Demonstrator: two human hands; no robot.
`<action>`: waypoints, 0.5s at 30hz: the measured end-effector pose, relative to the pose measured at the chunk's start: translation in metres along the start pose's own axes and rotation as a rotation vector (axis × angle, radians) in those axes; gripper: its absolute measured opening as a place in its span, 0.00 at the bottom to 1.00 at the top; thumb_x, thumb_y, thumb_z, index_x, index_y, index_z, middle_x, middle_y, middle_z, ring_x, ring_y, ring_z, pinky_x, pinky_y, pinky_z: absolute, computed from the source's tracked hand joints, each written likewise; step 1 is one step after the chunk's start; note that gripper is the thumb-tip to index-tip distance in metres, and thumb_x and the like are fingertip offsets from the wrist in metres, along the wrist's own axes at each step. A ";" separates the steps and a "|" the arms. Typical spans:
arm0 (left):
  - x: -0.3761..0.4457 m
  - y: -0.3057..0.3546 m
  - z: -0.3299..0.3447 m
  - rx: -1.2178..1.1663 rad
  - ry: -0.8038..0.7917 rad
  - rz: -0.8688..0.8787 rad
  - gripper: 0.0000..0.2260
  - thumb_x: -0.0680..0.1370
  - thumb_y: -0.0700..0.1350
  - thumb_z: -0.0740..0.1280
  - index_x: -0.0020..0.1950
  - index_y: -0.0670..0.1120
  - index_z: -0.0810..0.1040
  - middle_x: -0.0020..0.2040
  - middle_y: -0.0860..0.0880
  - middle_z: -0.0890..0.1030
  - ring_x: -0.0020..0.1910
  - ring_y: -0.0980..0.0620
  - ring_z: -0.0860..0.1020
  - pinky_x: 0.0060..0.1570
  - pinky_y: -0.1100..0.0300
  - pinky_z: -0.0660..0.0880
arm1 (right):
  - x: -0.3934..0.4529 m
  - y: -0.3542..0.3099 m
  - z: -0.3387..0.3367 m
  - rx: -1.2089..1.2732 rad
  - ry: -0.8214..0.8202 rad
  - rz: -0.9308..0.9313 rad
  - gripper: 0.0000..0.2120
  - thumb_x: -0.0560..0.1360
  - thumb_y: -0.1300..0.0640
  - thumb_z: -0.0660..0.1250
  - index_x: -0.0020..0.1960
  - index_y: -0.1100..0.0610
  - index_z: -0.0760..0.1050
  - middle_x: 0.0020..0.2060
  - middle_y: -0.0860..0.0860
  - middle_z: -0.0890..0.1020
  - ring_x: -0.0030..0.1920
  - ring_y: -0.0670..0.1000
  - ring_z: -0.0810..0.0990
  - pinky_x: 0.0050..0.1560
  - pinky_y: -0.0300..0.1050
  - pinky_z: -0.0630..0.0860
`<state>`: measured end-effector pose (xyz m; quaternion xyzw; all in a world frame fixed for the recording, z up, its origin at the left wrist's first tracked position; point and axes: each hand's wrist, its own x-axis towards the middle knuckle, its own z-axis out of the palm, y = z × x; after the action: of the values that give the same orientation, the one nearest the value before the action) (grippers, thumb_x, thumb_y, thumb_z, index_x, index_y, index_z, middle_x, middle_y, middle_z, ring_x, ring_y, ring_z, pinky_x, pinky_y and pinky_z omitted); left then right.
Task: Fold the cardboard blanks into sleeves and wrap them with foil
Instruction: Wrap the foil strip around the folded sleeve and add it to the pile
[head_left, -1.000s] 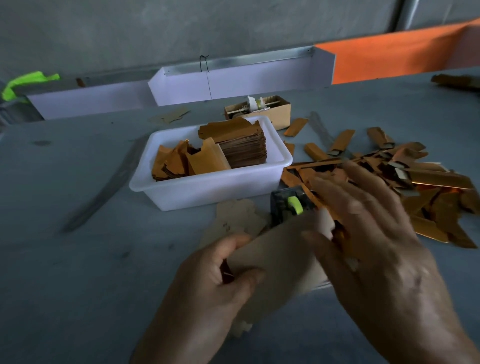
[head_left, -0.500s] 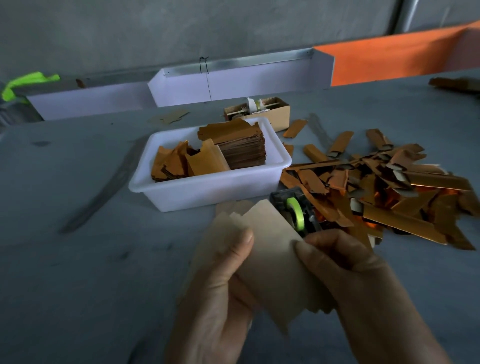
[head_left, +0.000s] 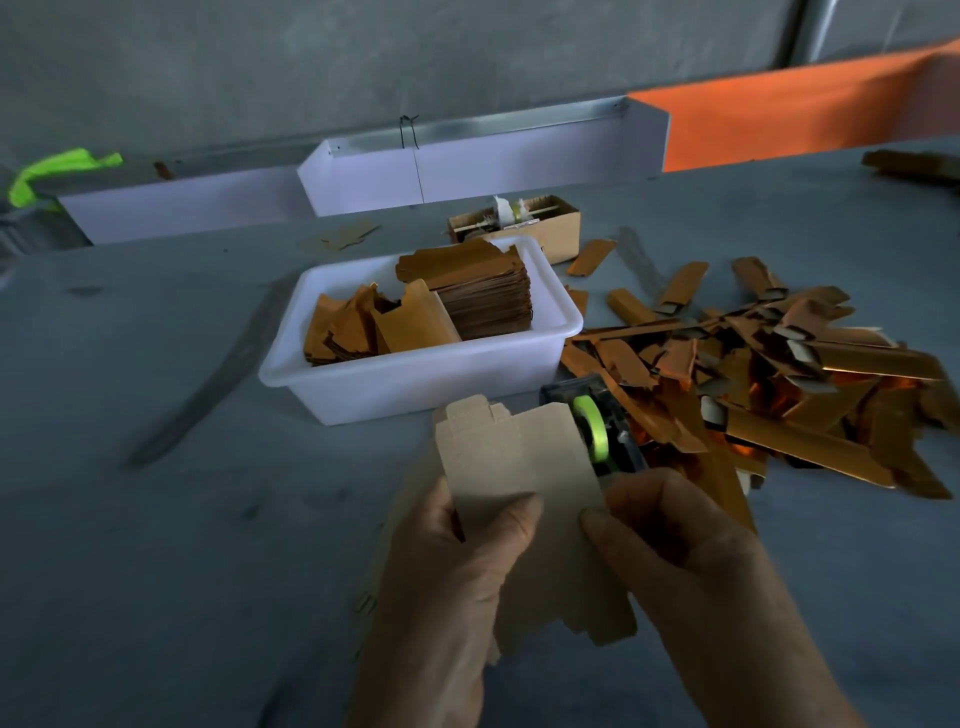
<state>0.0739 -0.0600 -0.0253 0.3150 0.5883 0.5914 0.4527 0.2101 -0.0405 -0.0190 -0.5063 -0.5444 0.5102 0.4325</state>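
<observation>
Cardboard blank (head_left: 524, 467): unfolded, held above the table (head_left: 156, 519) near the tape dispenser (head_left: 597, 426), pinched by left hand (head_left: 457, 561) and right hand (head_left: 691, 545) thumbs; best creased squarely along its score lines.

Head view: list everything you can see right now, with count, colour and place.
cardboard blank: one, plain brown, held up front centre
white tub: one, white, mid table, holding orange-brown sheets
tape dispenser: one, dark with green roll, right of the blank
wrapped sleeves: many, coppery, heaped right
small cardboard box: one, brown, behind the tub
table: one, grey
left hand: grip on the blank
right hand: grip on the blank
</observation>
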 end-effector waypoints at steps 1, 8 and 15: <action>0.000 -0.001 0.000 0.015 0.010 0.001 0.16 0.62 0.45 0.77 0.48 0.47 0.83 0.41 0.46 0.86 0.42 0.46 0.84 0.42 0.51 0.78 | -0.001 0.000 0.000 -0.097 0.008 -0.052 0.05 0.70 0.57 0.70 0.41 0.48 0.76 0.34 0.46 0.80 0.34 0.41 0.79 0.26 0.32 0.74; -0.005 0.000 0.007 0.161 0.070 0.111 0.08 0.67 0.45 0.74 0.43 0.55 0.83 0.34 0.49 0.84 0.33 0.51 0.82 0.33 0.51 0.79 | -0.011 -0.003 0.016 -0.641 0.070 -0.519 0.21 0.61 0.62 0.78 0.42 0.48 0.68 0.29 0.38 0.68 0.25 0.32 0.68 0.23 0.22 0.65; -0.007 0.004 0.005 0.003 -0.148 0.031 0.06 0.65 0.47 0.75 0.37 0.47 0.82 0.33 0.44 0.80 0.35 0.50 0.77 0.36 0.57 0.71 | -0.014 0.002 0.021 -0.531 -0.009 -0.542 0.22 0.64 0.58 0.76 0.48 0.42 0.67 0.33 0.40 0.78 0.33 0.38 0.78 0.33 0.21 0.70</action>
<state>0.0804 -0.0637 -0.0194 0.3677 0.5490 0.5726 0.4853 0.1913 -0.0570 -0.0228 -0.4362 -0.7736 0.2209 0.4031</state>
